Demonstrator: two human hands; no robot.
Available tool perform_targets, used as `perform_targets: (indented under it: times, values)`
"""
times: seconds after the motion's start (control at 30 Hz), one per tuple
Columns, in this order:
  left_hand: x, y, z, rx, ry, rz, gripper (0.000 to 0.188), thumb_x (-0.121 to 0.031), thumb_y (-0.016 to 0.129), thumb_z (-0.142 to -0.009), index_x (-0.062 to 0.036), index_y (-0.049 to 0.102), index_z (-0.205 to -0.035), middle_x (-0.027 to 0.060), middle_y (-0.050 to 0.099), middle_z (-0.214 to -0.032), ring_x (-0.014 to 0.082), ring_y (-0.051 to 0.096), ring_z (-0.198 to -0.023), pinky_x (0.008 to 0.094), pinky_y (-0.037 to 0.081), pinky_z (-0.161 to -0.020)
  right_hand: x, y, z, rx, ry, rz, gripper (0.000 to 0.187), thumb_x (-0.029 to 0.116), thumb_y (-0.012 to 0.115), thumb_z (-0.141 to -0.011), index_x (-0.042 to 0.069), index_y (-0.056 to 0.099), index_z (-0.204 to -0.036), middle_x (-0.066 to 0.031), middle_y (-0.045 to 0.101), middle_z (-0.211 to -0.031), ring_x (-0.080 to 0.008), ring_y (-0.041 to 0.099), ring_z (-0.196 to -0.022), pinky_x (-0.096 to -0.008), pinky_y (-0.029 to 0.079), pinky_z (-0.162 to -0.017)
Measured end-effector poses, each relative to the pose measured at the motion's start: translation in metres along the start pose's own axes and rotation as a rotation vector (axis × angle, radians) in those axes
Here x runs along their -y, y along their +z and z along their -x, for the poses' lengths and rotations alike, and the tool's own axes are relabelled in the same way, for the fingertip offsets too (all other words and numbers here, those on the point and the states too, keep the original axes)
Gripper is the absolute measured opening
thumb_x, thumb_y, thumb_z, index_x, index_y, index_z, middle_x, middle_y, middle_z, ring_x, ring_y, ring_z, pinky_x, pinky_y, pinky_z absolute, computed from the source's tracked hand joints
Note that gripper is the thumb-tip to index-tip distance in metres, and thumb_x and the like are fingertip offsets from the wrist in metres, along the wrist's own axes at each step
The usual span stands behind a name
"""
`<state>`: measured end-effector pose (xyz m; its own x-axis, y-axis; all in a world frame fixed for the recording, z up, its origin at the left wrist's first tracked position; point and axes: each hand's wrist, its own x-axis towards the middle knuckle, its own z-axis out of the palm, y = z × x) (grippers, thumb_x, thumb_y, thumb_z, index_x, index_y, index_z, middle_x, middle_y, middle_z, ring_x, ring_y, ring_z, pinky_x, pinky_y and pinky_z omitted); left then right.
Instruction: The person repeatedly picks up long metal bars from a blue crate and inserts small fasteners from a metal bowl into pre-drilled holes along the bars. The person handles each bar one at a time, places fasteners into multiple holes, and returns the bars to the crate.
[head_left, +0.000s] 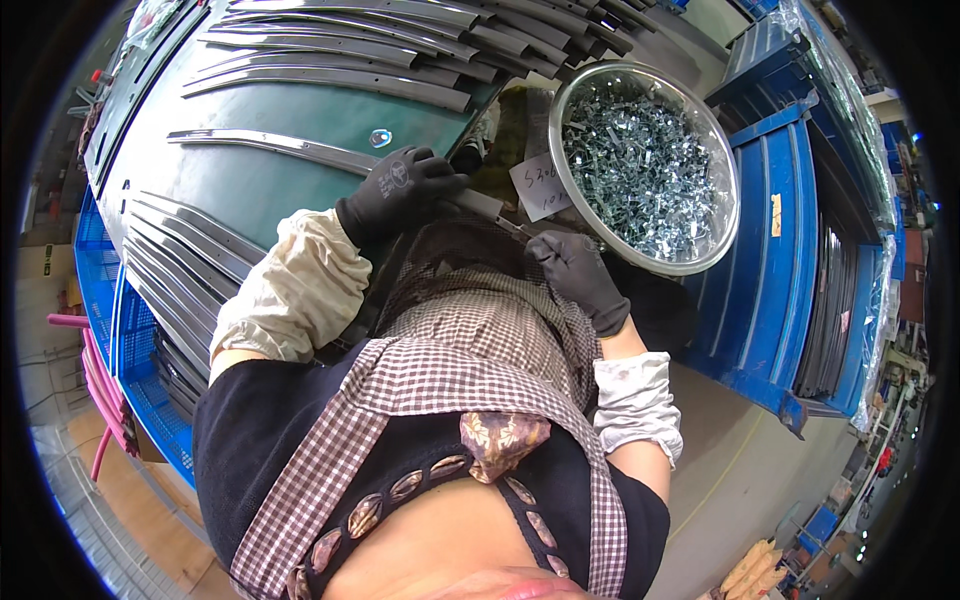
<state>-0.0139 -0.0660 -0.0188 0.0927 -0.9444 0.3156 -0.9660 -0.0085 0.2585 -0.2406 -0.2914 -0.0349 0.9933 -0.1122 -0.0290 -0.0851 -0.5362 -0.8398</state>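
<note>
Fingers of the left hand (pixel 398 190) clamp the dark strip (pixel 265 143), can't tell if the curled right hand (pixel 582 275) grips anything, so brace it steady.

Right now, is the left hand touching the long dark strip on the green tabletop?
Touching. The head view shows the left hand closed over the long dark strip, which emerges on both sides of it.

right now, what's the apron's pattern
The apron is brown-and-white checked, clearest in the head view.
</note>
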Motion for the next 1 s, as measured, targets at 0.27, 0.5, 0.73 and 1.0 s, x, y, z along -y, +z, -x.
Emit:
perform_targets:
  times: [0.27, 0.5, 0.73, 1.0]
  values:
    - [-0.007, -0.006, -0.004, 0.0, -0.031, -0.012, 0.041, -0.031, 0.076, -0.079, -0.0144, 0.069, -0.116, 0.0065, 0.066, -0.1, 0.0295, 0.063, -0.091, 0.0423, 0.053, -0.079, -0.006, -0.001, 0.003, 0.086, 0.048, -0.017, 0.026, 0.024, 0.055, -0.099, 0.002, 0.063, -0.089, -0.0141, 0.06, -0.073, -0.0229, 0.056, -0.068, -0.0361, 0.046, -0.067]
    - [-0.003, -0.004, -0.002, 0.007, -0.024, -0.009, 0.041, -0.03, 0.075, -0.079, -0.0147, 0.069, -0.116, 0.0057, 0.066, -0.1, 0.0292, 0.063, -0.091, 0.0415, 0.053, -0.079, 0.003, -0.004, -0.003, 0.084, 0.067, -0.03, 0.031, 0.027, 0.056, -0.098, -0.001, 0.063, -0.086, -0.0141, 0.058, -0.069, -0.0247, 0.055, -0.062, -0.0375, 0.045, -0.065]
    - [-0.003, -0.002, -0.002, -0.007, 0.0, -0.021, 0.047, -0.033, 0.08, -0.075, -0.0105, 0.069, -0.115, 0.0065, 0.065, -0.097, 0.0287, 0.062, -0.089, 0.0413, 0.053, -0.076, -0.004, -0.008, -0.005, 0.082, 0.038, -0.01, 0.032, 0.029, 0.057, -0.1, -0.001, 0.066, -0.09, -0.015, 0.059, -0.069, -0.0265, 0.054, -0.058, -0.0375, 0.045, -0.061]
    - [-0.003, -0.008, -0.007, 0.005, -0.025, -0.029, 0.042, -0.024, 0.079, -0.073, -0.0115, 0.07, -0.111, 0.0054, 0.066, -0.096, 0.0279, 0.063, -0.09, 0.0404, 0.054, -0.076, 0.033, -0.004, -0.023, -0.121, -0.292, 0.603, 0.021, 0.024, 0.063, -0.095, 0.005, 0.064, -0.088, -0.0145, 0.063, -0.069, -0.0335, 0.064, -0.062, -0.0421, 0.048, -0.056]
